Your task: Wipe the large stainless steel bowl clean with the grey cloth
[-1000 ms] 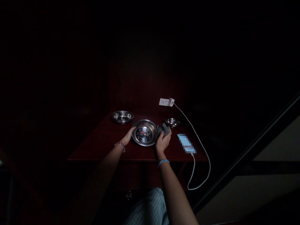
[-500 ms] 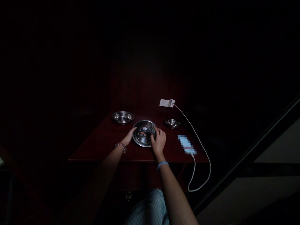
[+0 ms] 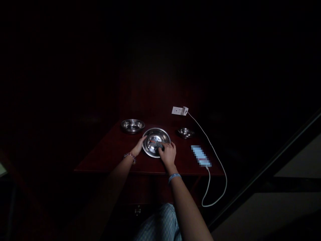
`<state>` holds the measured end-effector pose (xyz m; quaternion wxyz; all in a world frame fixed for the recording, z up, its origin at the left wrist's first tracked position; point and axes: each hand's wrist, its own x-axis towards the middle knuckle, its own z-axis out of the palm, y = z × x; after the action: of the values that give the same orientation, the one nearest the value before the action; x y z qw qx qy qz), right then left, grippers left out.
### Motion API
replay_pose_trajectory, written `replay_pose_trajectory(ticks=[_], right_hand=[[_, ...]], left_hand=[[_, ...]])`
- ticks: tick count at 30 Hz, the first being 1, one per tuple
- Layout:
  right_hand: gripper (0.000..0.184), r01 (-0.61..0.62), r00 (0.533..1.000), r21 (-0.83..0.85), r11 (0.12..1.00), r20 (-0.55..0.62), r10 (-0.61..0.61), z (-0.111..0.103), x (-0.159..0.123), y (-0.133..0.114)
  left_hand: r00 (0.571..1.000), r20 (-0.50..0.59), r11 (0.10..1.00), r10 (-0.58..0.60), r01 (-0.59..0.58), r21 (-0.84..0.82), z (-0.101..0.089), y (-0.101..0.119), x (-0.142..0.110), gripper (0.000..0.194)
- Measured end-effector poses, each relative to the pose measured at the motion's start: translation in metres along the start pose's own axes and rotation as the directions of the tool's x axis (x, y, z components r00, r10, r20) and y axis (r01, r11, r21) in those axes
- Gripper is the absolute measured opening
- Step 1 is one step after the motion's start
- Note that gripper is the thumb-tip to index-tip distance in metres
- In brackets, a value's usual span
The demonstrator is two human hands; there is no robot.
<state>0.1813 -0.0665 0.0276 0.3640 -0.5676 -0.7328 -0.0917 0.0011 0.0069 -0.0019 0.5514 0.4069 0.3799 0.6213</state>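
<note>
A shiny steel bowl (image 3: 151,153), wide and shallow, is tilted toward me over the table. My left hand (image 3: 138,147) grips its left rim, thumb on the near face and the other fingers hidden behind. My right hand (image 3: 168,153) is closed on a small dark grey cloth (image 3: 158,144) and presses it against the bowl's inner face, right of centre. A ring shows on that hand. Reflections, one of them orange-red, appear in the metal.
Another steel bowl (image 3: 132,126) stands at the back left of the dark red table (image 3: 105,160); a smaller bowl (image 3: 185,133) stands at the back right. A phone (image 3: 201,156) lies at right, its white cable (image 3: 226,180) hanging past the edge up to a wall socket (image 3: 177,110).
My right hand has moved the cloth from the bowl's upper right side down and left toward its middle. My left hand keeps its hold on the rim.
</note>
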Motion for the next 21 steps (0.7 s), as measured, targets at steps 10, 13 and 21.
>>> replay_pose_trajectory(ticks=[10, 13, 21], right_hand=[[0.029, -0.005, 0.993, -0.082, 0.997, 0.117, 0.015, -0.007, -0.010, -0.025], [0.030, -0.036, 0.989, -0.036, 0.999, 0.143, 0.041, -0.006, -0.015, -0.037], [0.037, -0.217, 0.938, 0.132, 0.967, 0.301, 0.170, -0.005, -0.010, -0.053]], left_hand=[[0.998, 0.027, 0.998, 0.052, -0.051, -0.028, 0.007, 0.006, -0.007, 0.050], [0.998, 0.037, 0.997, 0.051, -0.049, -0.055, 0.009, 0.009, -0.010, 0.051], [0.996, 0.075, 0.991, 0.042, -0.032, -0.132, 0.009, 0.007, -0.010, 0.060]])
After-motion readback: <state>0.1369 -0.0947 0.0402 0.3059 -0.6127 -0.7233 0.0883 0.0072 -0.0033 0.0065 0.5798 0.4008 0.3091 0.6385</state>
